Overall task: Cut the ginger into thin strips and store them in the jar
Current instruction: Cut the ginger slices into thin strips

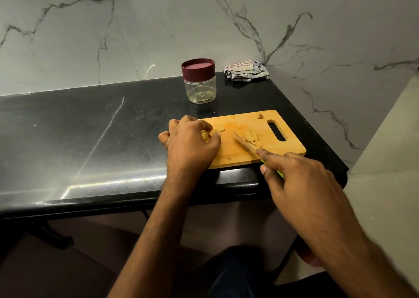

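A wooden cutting board lies on the black counter. My left hand curls over ginger slices at the board's left end and pinches them. My right hand grips a knife with a green handle, index finger along its spine, blade angled up-left over the board. A small heap of cut ginger strips lies just right of the blade. One ginger scrap sits at the board's far edge. A clear jar with a maroon lid on stands behind the board.
The black counter ends at a corner just right of the board. A folded striped cloth lies at the back right against the marble wall. The counter's front edge runs under my wrists.
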Available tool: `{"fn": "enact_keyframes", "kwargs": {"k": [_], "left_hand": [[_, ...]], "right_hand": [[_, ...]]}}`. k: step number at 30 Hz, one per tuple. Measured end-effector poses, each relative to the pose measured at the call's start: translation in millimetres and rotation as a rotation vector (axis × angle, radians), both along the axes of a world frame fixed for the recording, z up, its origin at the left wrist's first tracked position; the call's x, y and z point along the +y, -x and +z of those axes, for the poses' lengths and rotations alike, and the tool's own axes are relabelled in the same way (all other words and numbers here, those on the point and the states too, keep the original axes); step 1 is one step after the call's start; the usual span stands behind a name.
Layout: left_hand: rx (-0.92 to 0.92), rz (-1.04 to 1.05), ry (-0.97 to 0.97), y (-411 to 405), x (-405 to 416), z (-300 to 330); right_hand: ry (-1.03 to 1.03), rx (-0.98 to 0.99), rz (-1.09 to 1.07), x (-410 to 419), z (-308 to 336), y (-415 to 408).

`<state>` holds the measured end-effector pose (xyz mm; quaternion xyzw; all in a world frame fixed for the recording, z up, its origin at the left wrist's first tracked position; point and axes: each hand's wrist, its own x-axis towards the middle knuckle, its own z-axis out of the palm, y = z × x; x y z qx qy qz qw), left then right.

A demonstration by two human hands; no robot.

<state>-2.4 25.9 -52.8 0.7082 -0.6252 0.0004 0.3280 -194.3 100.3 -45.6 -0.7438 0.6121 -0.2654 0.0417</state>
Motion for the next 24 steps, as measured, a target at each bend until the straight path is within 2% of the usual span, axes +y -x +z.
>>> {"fn": "enact_keyframes", "kwargs": {"k": [15,21,24], "left_hand": [[0.127,-0.049,0.096,-2.9,1.8,1.6],[0.208,-0.202,0.154,-4.3,4.6,0.9],[0.167,-0.313,0.143,-5.7,4.3,-1.6]], "right_hand": [[-0.012,-0.040,0.030,-2.4,-7.5,1.2],[0.003,-0.066,0.044,0.8,-6.7,1.6],[0.017,-0.082,0.043,2.0,-6.1,3.5]]}}
